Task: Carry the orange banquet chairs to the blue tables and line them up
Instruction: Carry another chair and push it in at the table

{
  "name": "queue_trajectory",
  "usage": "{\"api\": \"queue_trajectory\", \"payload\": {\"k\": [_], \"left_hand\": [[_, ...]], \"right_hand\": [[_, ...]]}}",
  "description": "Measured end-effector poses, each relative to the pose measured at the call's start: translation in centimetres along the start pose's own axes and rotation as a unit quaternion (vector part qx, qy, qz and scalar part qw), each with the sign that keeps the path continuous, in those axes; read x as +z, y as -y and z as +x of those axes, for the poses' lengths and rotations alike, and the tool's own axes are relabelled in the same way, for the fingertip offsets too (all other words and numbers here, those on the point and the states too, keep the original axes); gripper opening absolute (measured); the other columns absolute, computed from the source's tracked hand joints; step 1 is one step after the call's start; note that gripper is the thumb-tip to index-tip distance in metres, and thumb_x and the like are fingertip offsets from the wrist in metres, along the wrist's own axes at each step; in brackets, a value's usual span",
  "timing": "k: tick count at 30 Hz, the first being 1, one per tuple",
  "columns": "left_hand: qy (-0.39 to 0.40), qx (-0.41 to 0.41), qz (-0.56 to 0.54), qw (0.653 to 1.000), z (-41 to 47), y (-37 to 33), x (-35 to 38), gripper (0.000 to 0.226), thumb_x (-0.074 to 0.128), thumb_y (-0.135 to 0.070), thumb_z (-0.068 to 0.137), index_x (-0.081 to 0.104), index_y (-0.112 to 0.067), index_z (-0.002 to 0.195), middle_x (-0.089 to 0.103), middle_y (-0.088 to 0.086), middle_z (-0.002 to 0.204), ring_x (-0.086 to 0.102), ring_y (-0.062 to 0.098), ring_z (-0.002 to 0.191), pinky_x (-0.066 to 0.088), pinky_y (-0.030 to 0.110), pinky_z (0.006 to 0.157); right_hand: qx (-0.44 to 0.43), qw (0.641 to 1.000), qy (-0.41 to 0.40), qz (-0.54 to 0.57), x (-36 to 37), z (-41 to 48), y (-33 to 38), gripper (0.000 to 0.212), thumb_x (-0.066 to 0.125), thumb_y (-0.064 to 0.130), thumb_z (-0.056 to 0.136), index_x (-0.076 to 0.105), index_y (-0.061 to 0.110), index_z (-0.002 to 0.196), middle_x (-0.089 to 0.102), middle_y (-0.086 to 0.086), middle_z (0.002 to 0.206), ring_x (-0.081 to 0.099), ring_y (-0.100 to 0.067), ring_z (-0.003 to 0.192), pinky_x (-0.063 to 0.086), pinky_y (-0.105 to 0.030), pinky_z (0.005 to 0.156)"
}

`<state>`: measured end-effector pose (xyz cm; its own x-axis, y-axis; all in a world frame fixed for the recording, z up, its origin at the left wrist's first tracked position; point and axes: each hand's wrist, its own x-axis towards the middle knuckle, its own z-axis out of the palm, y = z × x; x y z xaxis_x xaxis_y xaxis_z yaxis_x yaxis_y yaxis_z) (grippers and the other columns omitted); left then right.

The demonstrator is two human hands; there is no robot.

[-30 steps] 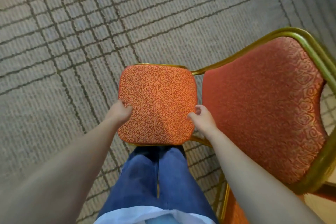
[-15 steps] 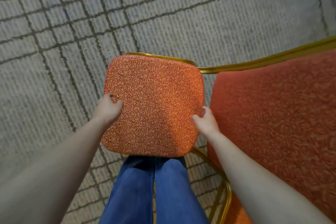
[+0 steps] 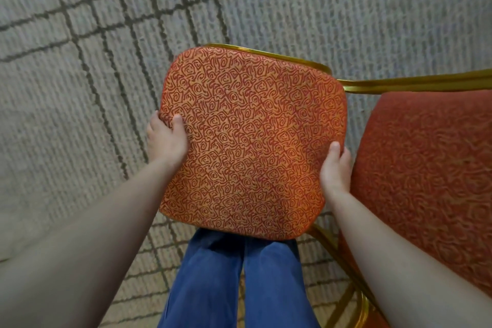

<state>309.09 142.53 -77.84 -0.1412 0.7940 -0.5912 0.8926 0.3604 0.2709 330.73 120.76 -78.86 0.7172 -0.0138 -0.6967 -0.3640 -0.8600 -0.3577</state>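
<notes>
Over carpet, left hand and right hand clamped on edges of the chair seat, frame mostly hidden, backrest cropped.

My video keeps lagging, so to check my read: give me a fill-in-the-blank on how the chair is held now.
On the orange chair, the left hand and the right hand grip opposite edges of the ____, not the backrest.
The chair's metal frame is ____ in colour.
The backrest lies nearer the person's ____ hand.
Missing words: seat; gold; right.
</notes>
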Motion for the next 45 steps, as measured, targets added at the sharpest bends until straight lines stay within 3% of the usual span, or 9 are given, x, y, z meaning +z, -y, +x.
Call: {"api": "queue_trajectory", "payload": {"k": [7, 13, 17, 20, 25, 29, 36, 41, 45], "left_hand": [[-0.008, -0.014, -0.052, 0.999, 1.8, 0.6, 0.2, 0.057, 0.021, -0.049, 0.102, 0.050, -0.010, 0.132, 0.052, 0.014, 0.136, 0.047, 0.030, 0.125, 0.033, 0.035, 0.104], [-0.018, -0.049, -0.074, 0.996, 2.6, 0.7, -0.1, 0.063, 0.018, -0.051, 0.102, 0.050, -0.010, 0.137, 0.048, 0.016, 0.142, 0.042, 0.031, 0.132, 0.029, 0.033, 0.108], [-0.005, -0.069, -0.079, 0.995, 2.9, 1.0, -0.2, 0.067, 0.018, -0.055, 0.100, 0.047, -0.010, 0.140, 0.045, 0.016, 0.144, 0.039, 0.031, 0.134, 0.028, 0.034, 0.109], [0.008, -0.076, -0.082, 0.994, 3.4, 1.4, 0.1, 0.070, 0.016, -0.056, 0.100, 0.046, -0.008, 0.140, 0.043, 0.018, 0.145, 0.038, 0.031, 0.135, 0.026, 0.035, 0.111], [0.034, -0.097, -0.114, 0.988, 4.1, 2.0, 0.3, 0.076, 0.021, -0.064, 0.096, 0.044, -0.008, 0.141, 0.043, 0.015, 0.145, 0.040, 0.030, 0.133, 0.027, 0.036, 0.110], [0.129, -0.090, -0.162, 0.974, 4.7, 2.6, -0.5, 0.089, 0.018, -0.085, 0.075, 0.055, -0.028, 0.132, 0.058, 0.006, 0.130, 0.052, 0.025, 0.120, 0.036, 0.047, 0.108], [0.177, -0.068, -0.193, 0.963, 4.9, 3.2, 0.0, 0.062, 0.009, -0.065, 0.095, 0.058, -0.031, 0.113, 0.064, -0.007, 0.098, 0.059, 0.007, 0.091, 0.046, 0.025, 0.075], [0.167, -0.078, -0.212, 0.960, 5.6, 4.5, -0.7, 0.097, 0.019, -0.097, 0.060, 0.058, -0.038, 0.127, 0.063, 0.000, 0.125, 0.057, 0.022, 0.115, 0.039, 0.048, 0.105], [0.161, -0.095, -0.204, 0.961, 5.8, 5.8, -1.5, 0.110, 0.020, -0.104, 0.047, 0.057, -0.038, 0.128, 0.060, 0.002, 0.130, 0.055, 0.024, 0.118, 0.036, 0.051, 0.107]], "right_hand": [[0.023, 0.996, -0.015, 0.080, 0.9, 1.5, -1.4, 0.057, 0.023, 0.046, 0.104, 0.046, 0.011, 0.143, 0.050, -0.010, 0.144, 0.045, -0.027, 0.133, 0.030, -0.031, 0.112], [0.122, 0.972, -0.002, 0.203, 1.4, 3.0, -1.5, 0.063, 0.025, 0.056, 0.101, 0.053, 0.012, 0.137, 0.057, -0.007, 0.135, 0.055, -0.024, 0.121, 0.040, -0.037, 0.110], [0.161, 0.949, 0.046, 0.266, 1.3, 3.1, -1.2, 0.053, 0.026, 0.058, 0.099, 0.059, 0.025, 0.125, 0.063, 0.004, 0.110, 0.060, -0.016, 0.092, 0.048, -0.029, 0.084], [0.163, 0.942, 0.079, 0.282, 1.2, 3.3, -1.3, 0.051, 0.026, 0.058, 0.097, 0.066, 0.027, 0.106, 0.069, 0.004, 0.104, 0.063, -0.018, 0.091, 0.049, -0.029, 0.073], [0.169, 0.941, 0.101, 0.275, 1.0, 3.4, -1.2, 0.058, 0.032, 0.063, 0.091, 0.068, 0.026, 0.118, 0.071, -0.003, 0.113, 0.063, -0.025, 0.106, 0.052, -0.039, 0.093], [0.171, 0.940, 0.119, 0.270, 0.9, 3.5, -1.3, 0.066, 0.030, 0.066, 0.088, 0.064, 0.025, 0.127, 0.070, -0.005, 0.118, 0.060, -0.029, 0.114, 0.048, -0.046, 0.100], [0.160, 0.944, 0.133, 0.256, 0.6, 3.1, -1.4, 0.066, 0.023, 0.065, 0.091, 0.065, 0.026, 0.125, 0.070, -0.006, 0.116, 0.062, -0.027, 0.109, 0.048, -0.047, 0.099], [0.155, 0.945, 0.143, 0.250, 0.1, 2.3, -1.2, 0.066, 0.025, 0.063, 0.092, 0.064, 0.024, 0.128, 0.070, -0.007, 0.116, 0.060, -0.030, 0.113, 0.048, -0.048, 0.100], [0.151, 0.946, 0.150, 0.244, -0.4, 1.4, -0.7, 0.065, 0.026, 0.064, 0.092, 0.065, 0.024, 0.125, 0.071, -0.006, 0.114, 0.062, -0.029, 0.111, 0.049, -0.047, 0.098]]}}
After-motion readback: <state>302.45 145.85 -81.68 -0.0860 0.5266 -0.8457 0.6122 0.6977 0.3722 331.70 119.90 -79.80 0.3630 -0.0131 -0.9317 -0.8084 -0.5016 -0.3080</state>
